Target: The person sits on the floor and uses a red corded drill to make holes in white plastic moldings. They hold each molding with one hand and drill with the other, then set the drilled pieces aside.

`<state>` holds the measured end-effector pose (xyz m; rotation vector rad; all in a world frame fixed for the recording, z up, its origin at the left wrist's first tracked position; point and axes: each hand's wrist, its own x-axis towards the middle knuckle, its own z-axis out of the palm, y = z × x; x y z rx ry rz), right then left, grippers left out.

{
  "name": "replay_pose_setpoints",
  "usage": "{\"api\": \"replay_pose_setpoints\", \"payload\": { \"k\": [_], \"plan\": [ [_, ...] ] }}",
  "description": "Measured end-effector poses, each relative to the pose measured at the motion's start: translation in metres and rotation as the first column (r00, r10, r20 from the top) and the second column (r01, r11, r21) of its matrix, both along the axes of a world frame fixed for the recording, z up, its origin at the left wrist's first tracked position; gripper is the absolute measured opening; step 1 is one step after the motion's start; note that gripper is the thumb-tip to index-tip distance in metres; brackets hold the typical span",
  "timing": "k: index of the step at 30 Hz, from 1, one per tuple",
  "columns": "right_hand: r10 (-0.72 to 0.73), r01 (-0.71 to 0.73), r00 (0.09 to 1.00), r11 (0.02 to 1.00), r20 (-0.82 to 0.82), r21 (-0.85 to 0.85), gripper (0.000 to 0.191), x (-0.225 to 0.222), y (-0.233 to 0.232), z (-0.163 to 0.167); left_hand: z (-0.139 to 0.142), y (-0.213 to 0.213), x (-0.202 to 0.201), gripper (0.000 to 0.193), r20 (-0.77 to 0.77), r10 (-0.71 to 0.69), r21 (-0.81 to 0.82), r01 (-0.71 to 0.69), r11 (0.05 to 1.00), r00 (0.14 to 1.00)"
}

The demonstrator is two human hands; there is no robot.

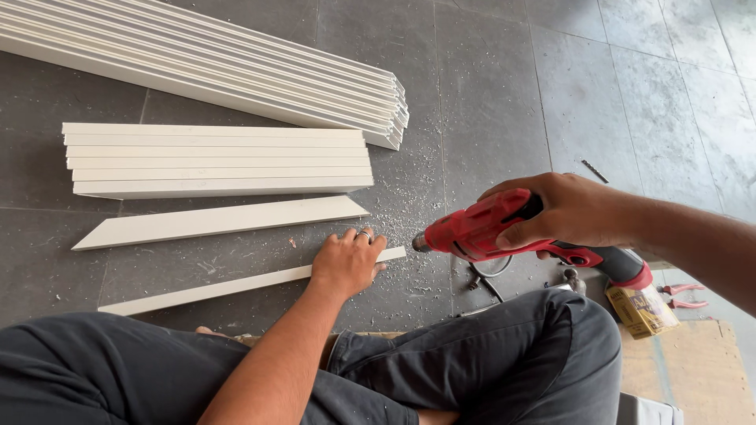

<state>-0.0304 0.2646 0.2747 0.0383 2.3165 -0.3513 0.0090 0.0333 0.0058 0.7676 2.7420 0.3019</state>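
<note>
Two hands are busy here. Your left hand (346,264) lies flat with fingers spread, pressing down on a thin white strip (213,290) on the floor (504,102) just past your knees. Your right hand (567,211) is wrapped tight around a red drill (504,232), whose tip points left, close to the strip's right end. Near right sit a small yellow box (642,309) and red pliers (681,295). Farther off lies a white board with slanted ends (220,220), then a short stack of boards (216,160), then a long stack (236,67).

Left hand (346,264) flat, palm down, fingers spread, right hand (571,211) curled tight, grip closed
</note>
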Motion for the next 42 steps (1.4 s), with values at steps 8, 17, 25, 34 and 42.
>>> {"api": "replay_pose_setpoints", "payload": {
  "k": [8,17,25,34,42],
  "plan": [
    [0.031,-0.031,1.0,0.999,-0.001,0.033,0.068,-0.002,-0.013,-0.008,0.004,-0.001,-0.001,0.044,-0.031,-0.008,-0.005,0.008,1.0,0.999],
    [0.051,-0.049,0.998,0.997,-0.03,0.06,0.067,-0.002,-0.012,-0.011,0.01,-0.001,-0.002,0.044,0.004,-0.003,-0.022,0.003,1.0,1.0],
    [0.009,-0.01,1.0,0.997,0.015,0.08,0.067,-0.004,-0.01,-0.02,0.009,-0.002,-0.002,0.044,0.017,-0.016,-0.041,0.017,0.999,1.0],
    [-0.056,0.056,0.998,0.998,0.014,0.029,0.067,-0.005,-0.009,-0.022,0.008,-0.002,-0.002,0.046,0.009,-0.011,-0.037,0.011,0.999,1.0],
    [-0.051,0.051,0.999,0.999,0.016,-0.01,0.067,-0.008,-0.003,-0.027,0.007,-0.001,-0.003,0.046,0.009,-0.009,-0.033,0.009,0.999,1.0]
  ]
}}
